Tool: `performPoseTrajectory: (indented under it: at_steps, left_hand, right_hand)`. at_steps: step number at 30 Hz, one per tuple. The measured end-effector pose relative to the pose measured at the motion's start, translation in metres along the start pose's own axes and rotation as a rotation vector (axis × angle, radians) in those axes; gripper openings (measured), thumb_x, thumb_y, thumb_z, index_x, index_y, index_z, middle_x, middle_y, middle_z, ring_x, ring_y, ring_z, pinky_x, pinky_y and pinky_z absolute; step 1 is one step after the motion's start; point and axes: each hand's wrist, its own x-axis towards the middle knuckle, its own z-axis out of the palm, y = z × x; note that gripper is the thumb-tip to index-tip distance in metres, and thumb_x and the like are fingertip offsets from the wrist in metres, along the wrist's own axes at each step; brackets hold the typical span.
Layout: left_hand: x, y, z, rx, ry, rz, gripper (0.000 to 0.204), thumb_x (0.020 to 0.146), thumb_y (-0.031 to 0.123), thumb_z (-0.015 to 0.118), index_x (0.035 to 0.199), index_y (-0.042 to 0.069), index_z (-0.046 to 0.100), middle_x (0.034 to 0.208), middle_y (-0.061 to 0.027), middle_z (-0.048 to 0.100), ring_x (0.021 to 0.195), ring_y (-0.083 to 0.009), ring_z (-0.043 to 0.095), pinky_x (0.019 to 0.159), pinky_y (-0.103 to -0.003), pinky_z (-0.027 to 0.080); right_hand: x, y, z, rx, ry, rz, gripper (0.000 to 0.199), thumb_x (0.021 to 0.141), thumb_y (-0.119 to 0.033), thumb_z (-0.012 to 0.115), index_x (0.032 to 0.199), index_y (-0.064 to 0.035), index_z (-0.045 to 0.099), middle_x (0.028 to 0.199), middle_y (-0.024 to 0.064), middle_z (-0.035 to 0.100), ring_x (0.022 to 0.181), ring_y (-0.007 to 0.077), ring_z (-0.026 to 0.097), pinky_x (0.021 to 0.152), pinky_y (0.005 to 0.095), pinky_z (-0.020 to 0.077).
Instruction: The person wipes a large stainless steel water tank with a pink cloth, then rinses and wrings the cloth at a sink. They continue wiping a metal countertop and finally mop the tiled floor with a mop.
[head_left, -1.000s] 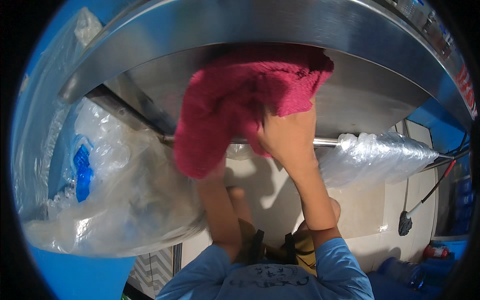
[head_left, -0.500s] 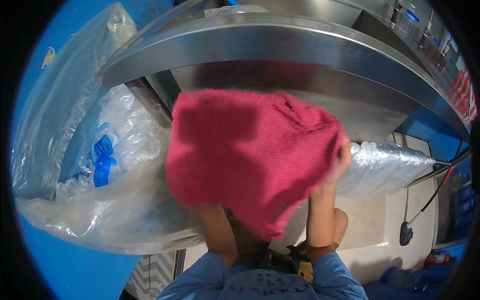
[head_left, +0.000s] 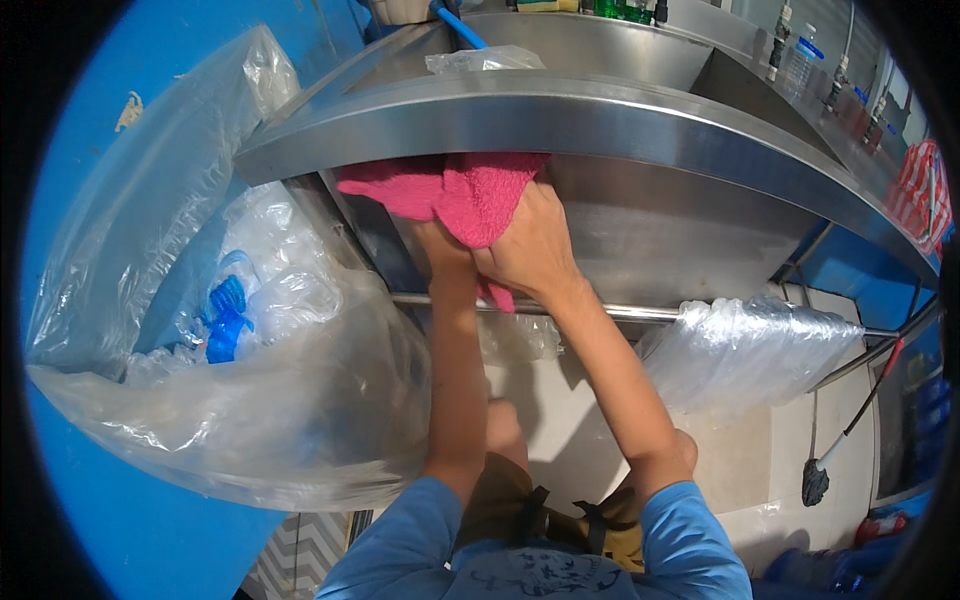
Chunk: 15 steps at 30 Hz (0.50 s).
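A fluffy pink cloth (head_left: 482, 205) is bunched up just under the front rim of the stainless steel sink (head_left: 560, 115). My right hand (head_left: 530, 245) is closed on its right side, and a corner dangles below the fingers. Close beside it, my left hand (head_left: 445, 252) grips the cloth from underneath; its fingers are mostly covered by the folds. The cloth's upper edge passes out of sight behind the rim, against the sink's steel front.
A large clear plastic bag (head_left: 330, 430) holding plastic bags and a blue piece (head_left: 228, 320) stands at left. Clear plastic sheeting (head_left: 750, 350) hangs over a metal bar (head_left: 640, 313) below the sink. A long-handled brush (head_left: 815, 483) leans at right; a clear bottle (head_left: 800, 62) stands behind the sink.
The pink cloth was spread wide in front of me; now it is gathered small and lies farther forward, under the sink rim. Both hands have reached forward and come close together.
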Motion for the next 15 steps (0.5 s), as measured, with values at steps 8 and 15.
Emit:
performPoseTrajectory:
  at_steps: [8, 15]
  left_hand:
    - [-0.039, -0.014, 0.003, 0.289, -0.048, 0.163, 0.053, 0.088, 0.025, 0.062, 0.133, 0.001, 0.046, 0.135, -0.0207, 0.048, 0.126, -0.0388, 0.043, 0.108, -0.049, 0.027]
    - [-0.121, -0.013, -0.007, 0.029, -0.182, -0.189, 0.057, 0.09, 0.034, 0.058, 0.137, 0.005, 0.043, 0.138, -0.0194, 0.045, 0.131, -0.0356, 0.038, 0.112, -0.047, 0.022]
  right_hand:
    - [-0.04, 0.021, 0.012, -0.145, -0.092, -0.05, 0.035, 0.076, -0.016, 0.055, 0.107, -0.0033, 0.063, 0.108, 0.0144, 0.062, 0.106, 0.0316, 0.056, 0.096, 0.0423, 0.0424]
    - [-0.101, -0.001, 0.014, -0.136, -0.271, 0.014, 0.047, 0.076, -0.016, 0.053, 0.12, -0.0002, 0.057, 0.124, 0.0171, 0.057, 0.122, 0.0315, 0.049, 0.109, 0.0434, 0.0333]
